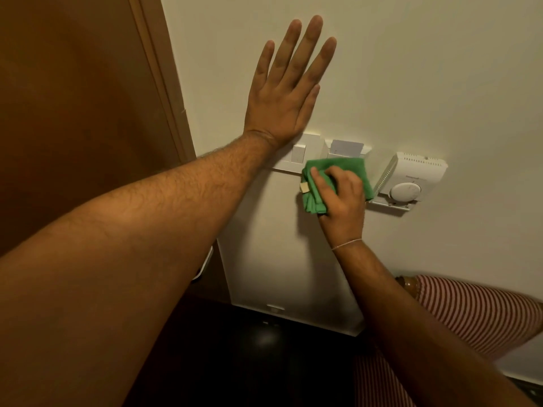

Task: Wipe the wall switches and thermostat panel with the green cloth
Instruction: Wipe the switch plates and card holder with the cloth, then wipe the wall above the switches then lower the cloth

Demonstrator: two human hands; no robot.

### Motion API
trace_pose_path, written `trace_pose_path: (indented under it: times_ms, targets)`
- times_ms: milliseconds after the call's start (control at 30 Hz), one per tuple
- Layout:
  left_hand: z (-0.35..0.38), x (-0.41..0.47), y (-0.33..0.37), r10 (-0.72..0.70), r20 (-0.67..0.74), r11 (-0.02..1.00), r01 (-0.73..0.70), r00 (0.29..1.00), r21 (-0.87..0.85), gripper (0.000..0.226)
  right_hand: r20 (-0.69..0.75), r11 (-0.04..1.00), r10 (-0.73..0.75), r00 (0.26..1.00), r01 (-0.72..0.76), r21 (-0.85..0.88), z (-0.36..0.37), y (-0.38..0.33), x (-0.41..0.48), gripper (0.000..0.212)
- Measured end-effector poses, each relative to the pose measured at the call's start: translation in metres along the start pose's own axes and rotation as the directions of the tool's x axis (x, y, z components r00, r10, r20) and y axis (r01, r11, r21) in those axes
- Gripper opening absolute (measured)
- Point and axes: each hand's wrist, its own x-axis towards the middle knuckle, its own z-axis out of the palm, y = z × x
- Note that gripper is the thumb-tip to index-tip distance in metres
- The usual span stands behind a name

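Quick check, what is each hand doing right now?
Left hand: open, flat against the wall, holding nothing.
Right hand: closed on the green cloth, pressing it by the key card holder.

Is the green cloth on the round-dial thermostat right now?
No, the green cloth in the right hand covers the switch plate, left of the thermostat.
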Motion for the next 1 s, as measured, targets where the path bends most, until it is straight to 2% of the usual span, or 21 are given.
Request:
trace_pose_path:
  times_ms: [167,367,500,600,733,867,933,1000]
  targets:
    - [-0.005,0.001,0.002,0.023,0.034,0.999,-0.024,0.999,0.023,0.076,0.174,0.998,0.032,0.984,-0.022,-0.064,-0.007,0.007,-0.028,0.062]
    - [-0.012,0.002,0.002,0.011,0.086,1.000,-0.013,0.996,0.025,0.074,0.257,0.999,0.042,0.965,-0.037,-0.025,-0.018,0.003,-0.024,0.067]
    - [-0.019,-0.003,0.000,0.017,0.133,1.000,-0.020,0.991,0.020,0.073,0.179,0.998,-0.014,0.984,0.003,0.062,-0.038,0.001,-0.012,0.063]
    - [-0.026,-0.008,-0.006,0.069,0.172,0.998,-0.066,0.983,-0.019,0.071,0.041,0.997,0.024,0.999,-0.027,0.075,-0.054,0.005,0.016,0.060]
    - [-0.041,-0.010,-0.011,0.080,0.200,0.997,-0.078,0.977,-0.021,0.068,-0.150,0.993,0.051,0.987,-0.034,0.114,-0.092,0.012,0.082,0.040]
    - [-0.059,-0.003,-0.001,-0.088,0.190,0.996,0.090,0.978,-0.004,0.068,-0.319,0.999,-0.028,0.947,0.040,0.030,-0.129,0.029,0.148,0.036]
    - [-0.067,-0.006,0.017,-0.174,0.192,0.983,0.182,0.966,-0.023,0.069,-0.308,0.998,-0.063,0.949,0.063,-0.009,-0.139,0.037,0.158,0.038]
    - [-0.070,-0.024,0.046,-0.207,0.232,0.971,0.228,0.951,-0.069,0.070,-0.231,0.996,-0.084,0.969,0.084,-0.007,-0.142,0.044,0.143,0.041]
